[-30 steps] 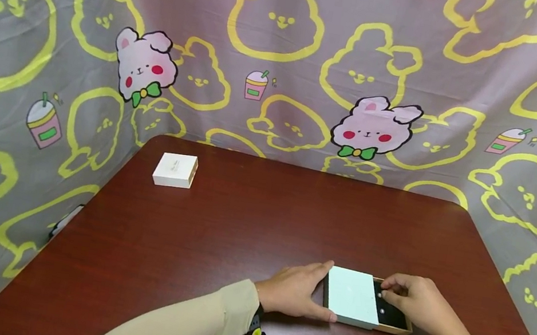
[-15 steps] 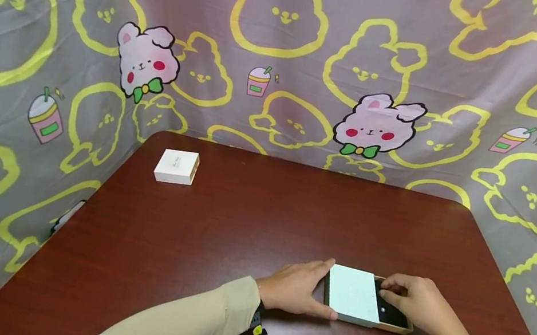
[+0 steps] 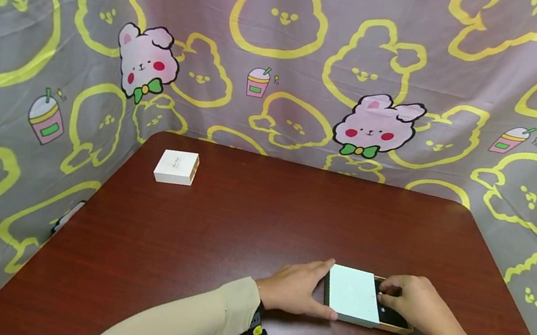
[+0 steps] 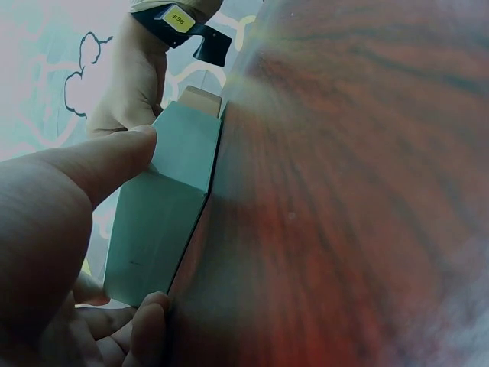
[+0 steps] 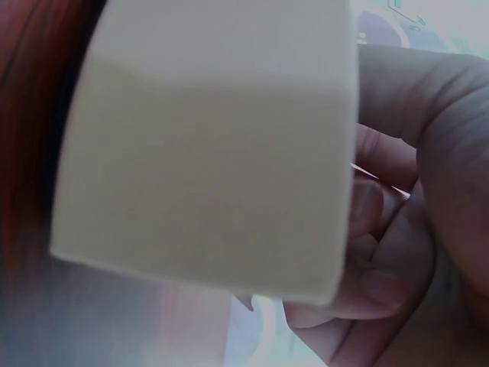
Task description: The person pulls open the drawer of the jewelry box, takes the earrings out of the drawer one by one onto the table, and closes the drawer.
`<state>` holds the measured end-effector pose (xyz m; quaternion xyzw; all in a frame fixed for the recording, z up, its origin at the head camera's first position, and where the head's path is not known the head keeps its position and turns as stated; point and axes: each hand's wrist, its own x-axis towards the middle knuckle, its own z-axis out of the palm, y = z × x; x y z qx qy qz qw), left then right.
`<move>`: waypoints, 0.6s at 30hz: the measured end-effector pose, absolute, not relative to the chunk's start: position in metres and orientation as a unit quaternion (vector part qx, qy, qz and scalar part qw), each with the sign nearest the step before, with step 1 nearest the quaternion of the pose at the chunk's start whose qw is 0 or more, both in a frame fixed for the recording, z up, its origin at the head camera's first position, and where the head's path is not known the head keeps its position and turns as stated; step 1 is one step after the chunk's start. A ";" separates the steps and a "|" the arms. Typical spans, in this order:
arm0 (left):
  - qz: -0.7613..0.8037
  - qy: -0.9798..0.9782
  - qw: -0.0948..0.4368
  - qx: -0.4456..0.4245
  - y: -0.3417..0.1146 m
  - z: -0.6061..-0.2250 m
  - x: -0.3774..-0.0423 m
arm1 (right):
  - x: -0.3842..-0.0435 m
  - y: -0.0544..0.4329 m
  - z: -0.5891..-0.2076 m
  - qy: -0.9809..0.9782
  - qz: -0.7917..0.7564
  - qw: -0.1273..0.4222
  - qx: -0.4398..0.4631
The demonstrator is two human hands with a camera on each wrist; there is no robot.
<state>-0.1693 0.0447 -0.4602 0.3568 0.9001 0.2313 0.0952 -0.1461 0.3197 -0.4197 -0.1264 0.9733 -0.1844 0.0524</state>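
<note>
A pale mint drawer box (image 3: pixel 353 296) lies at the front right of the table, its sleeve covering the left part. My left hand (image 3: pixel 293 288) grips the sleeve's left end, thumb on the near side and fingers round the far corner; the left wrist view shows the thumb against the greenish sleeve (image 4: pixel 157 229). At the right, the drawer (image 3: pixel 392 328) is partly out, showing a black lining with a small pearl-like stud (image 3: pixel 382 309). My right hand (image 3: pixel 415 299) reaches over it, thumb and forefinger pinching at another small white stud, mostly hidden by the fingertips.
A small white box (image 3: pixel 176 167) with printed lettering stands at the table's far left corner. The reddish-brown table (image 3: pixel 252 205) meets a patterned cloth (image 3: pixel 283 65) at its back and sides. A pale drawer end (image 5: pixel 214 168) fills much of the right wrist view.
My right thumb and forefinger have shifted slightly over the black lining, around the upper stud. My left hand, the sleeve and the drawer have stayed in place.
</note>
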 end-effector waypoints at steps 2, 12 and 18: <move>0.232 0.899 0.095 0.358 0.044 -0.460 -0.169 | -0.146 0.319 -0.419 0.974 -0.183 0.057 -0.121; 0.232 0.899 0.100 0.357 0.044 -0.459 -0.169 | -0.145 0.318 -0.419 0.975 -0.181 0.066 -0.113; 0.231 0.900 0.100 0.356 0.044 -0.459 -0.169 | -0.147 0.317 -0.418 0.974 -0.182 0.066 -0.117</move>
